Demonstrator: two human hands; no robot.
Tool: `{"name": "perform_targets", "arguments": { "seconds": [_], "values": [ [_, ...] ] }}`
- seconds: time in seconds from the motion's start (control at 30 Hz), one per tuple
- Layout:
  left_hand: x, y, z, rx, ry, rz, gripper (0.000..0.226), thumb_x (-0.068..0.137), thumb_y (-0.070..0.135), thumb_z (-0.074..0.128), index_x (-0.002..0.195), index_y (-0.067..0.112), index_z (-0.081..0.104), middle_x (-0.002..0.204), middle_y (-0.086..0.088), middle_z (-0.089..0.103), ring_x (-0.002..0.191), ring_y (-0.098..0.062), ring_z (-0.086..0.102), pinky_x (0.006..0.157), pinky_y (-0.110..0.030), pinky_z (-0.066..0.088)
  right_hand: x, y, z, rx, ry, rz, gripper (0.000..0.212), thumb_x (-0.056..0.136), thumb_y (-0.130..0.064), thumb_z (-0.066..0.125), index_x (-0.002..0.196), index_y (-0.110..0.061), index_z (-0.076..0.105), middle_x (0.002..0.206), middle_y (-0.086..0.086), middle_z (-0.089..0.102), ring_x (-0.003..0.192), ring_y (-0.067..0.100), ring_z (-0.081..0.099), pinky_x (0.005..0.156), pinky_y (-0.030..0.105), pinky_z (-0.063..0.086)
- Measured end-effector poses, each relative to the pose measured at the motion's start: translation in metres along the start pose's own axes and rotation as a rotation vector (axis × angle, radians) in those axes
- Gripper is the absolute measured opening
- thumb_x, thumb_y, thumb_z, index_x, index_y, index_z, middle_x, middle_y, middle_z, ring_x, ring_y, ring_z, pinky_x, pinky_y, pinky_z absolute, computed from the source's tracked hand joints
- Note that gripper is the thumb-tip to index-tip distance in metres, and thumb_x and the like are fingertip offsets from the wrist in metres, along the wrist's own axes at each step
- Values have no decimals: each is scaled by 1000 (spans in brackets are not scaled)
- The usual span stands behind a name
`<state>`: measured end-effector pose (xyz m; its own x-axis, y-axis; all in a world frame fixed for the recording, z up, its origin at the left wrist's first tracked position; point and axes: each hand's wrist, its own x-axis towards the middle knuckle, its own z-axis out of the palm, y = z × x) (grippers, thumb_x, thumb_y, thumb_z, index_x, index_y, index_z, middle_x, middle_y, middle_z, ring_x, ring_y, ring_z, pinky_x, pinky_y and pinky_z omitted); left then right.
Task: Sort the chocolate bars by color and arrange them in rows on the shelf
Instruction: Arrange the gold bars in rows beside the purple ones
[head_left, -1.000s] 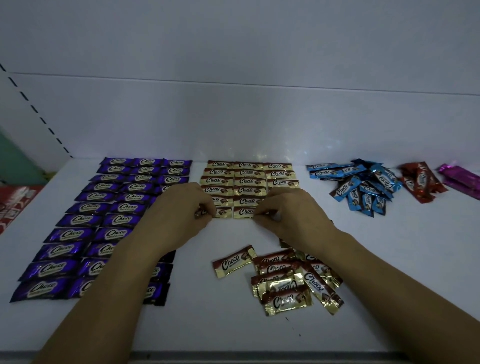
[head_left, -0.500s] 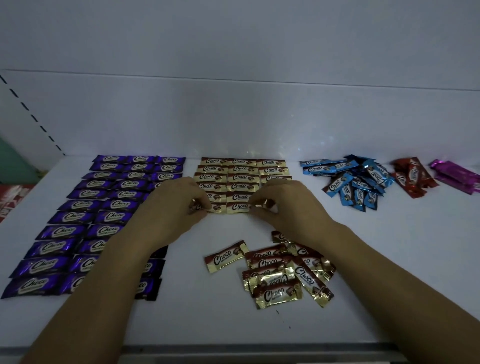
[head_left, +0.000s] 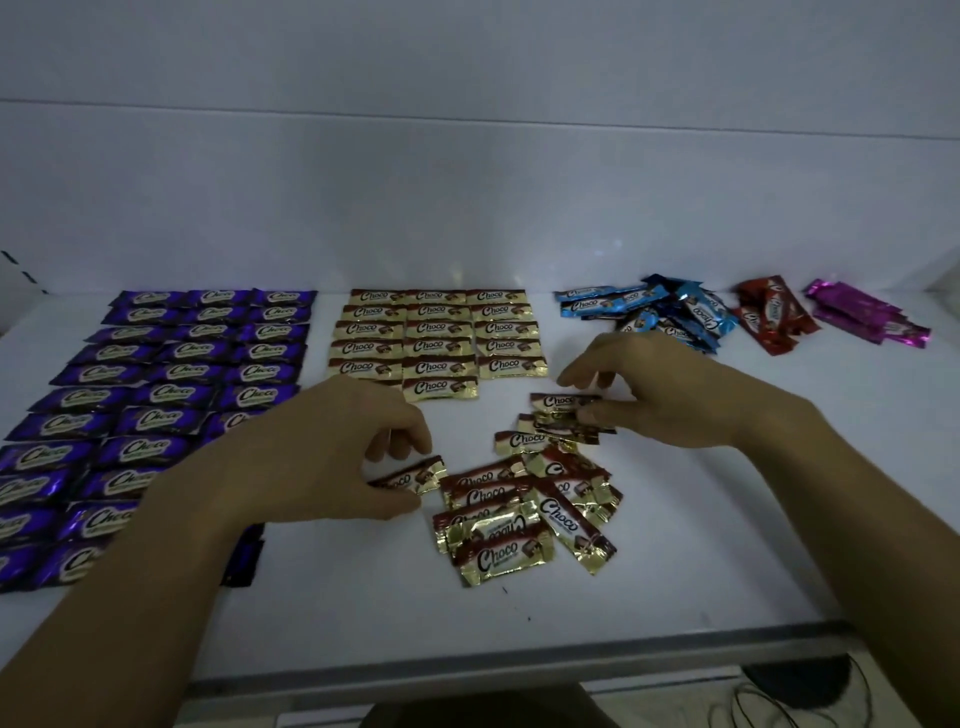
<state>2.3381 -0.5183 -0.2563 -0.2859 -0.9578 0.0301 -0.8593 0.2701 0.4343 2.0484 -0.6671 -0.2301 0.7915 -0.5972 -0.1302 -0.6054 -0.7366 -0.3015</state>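
Note:
Gold "Choco" bars lie in neat rows (head_left: 439, 343) at the middle back of the white shelf (head_left: 727, 519). A loose heap of gold bars (head_left: 524, 519) lies nearer me. My left hand (head_left: 332, 457) pinches a single gold bar (head_left: 415, 475) at the heap's left edge, between thumb and fingers. My right hand (head_left: 660, 395) pinches another gold bar (head_left: 561, 401) at the top of the heap. Purple bars fill ordered rows (head_left: 156, 395) on the left.
An unsorted pile of blue bars (head_left: 660, 312) sits at the back right, then a few red bars (head_left: 774, 314) and magenta bars (head_left: 867, 317) farther right. The shelf's front edge (head_left: 519, 670) runs below my arms. The back wall rises behind the rows.
Both hands have drawn back from the front row of gold bars to the loose heap. Each now pinches a gold bar there. The placed bars stay in the rows.

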Motion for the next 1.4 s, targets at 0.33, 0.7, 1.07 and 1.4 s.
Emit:
{"name": "perform_targets", "arguments": {
  "seconds": [0.33, 0.7, 1.07, 1.4],
  "values": [
    [-2, 7, 0, -4, 27, 7, 19, 82, 30, 74, 98, 40, 70, 84, 25, 65, 80, -1, 64, 66, -18, 53, -16, -1, 9, 125, -35, -55, 23, 87, -35, 74, 109, -35, 70, 91, -22, 61, 87, -3, 57, 66, 9, 42],
    [3, 9, 2, 3, 112, -20, 17, 89, 22, 69, 100, 34, 70, 86, 27, 62, 90, 6, 59, 76, -7, 46, 9, -13, 22, -6, 324, -232, 14, 89, -21, 73, 101, -21, 78, 90, -5, 70, 72, 6, 61, 67, 30, 56],
    [0, 4, -4, 9, 118, 7, 21, 78, 19, 78, 91, 30, 68, 83, 22, 59, 85, -3, 58, 70, -14, 49, 16, -10, 43, 172, 374, -100, 21, 84, -31, 78, 104, -23, 79, 89, -8, 67, 73, 3, 60, 68, 14, 45],
    [0, -1, -4, -25, 66, -20, 17, 78, 32, 80, 91, 33, 71, 82, 23, 58, 88, 0, 57, 76, -14, 48, 23, -11, 46, 190, 407, -88, 18, 84, -32, 78, 102, -28, 78, 90, -9, 68, 66, 2, 57, 62, 18, 46]
  ]
}}
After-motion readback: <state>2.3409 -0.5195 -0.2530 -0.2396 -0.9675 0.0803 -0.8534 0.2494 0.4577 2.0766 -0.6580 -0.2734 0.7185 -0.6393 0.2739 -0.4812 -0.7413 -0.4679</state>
